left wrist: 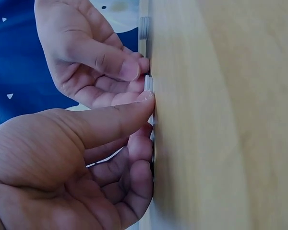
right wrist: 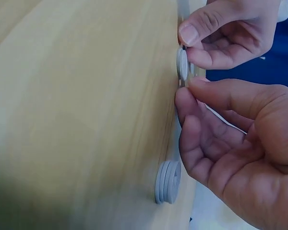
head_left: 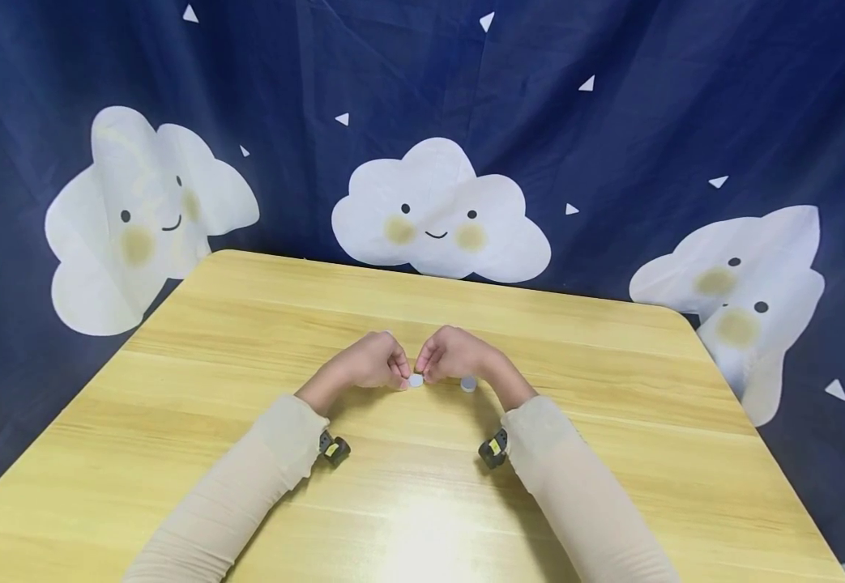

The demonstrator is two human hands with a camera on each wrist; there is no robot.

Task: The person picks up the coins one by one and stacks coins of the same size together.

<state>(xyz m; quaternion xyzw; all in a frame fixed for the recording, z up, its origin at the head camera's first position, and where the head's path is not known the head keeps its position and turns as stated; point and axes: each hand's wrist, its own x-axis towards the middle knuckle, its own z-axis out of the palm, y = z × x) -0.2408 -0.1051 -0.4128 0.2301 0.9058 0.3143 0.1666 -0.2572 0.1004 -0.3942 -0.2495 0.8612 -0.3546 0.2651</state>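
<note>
Between my two hands, a short stack of small whitish-grey discs [head_left: 416, 380] lies flat on the wooden table [head_left: 393, 470]. My left hand [head_left: 376, 361] holds its left edge, thumb and forefinger pinched there with the other fingers curled. From the opposite side, my right hand [head_left: 457, 354] pinches the right edge with its thumb and fingertips. The right wrist view shows these discs [right wrist: 182, 62] edge-on between both sets of fingertips. A taller stack of similar discs [right wrist: 168, 182] stands on the table, near the right hand's curled fingers and untouched.
The light wooden tabletop reaches back to a dark blue curtain [head_left: 422, 73] printed with smiling white clouds. Small black wrist cameras, one on the left sleeve [head_left: 335, 448] and one on the right sleeve [head_left: 493, 449], hang low over the table.
</note>
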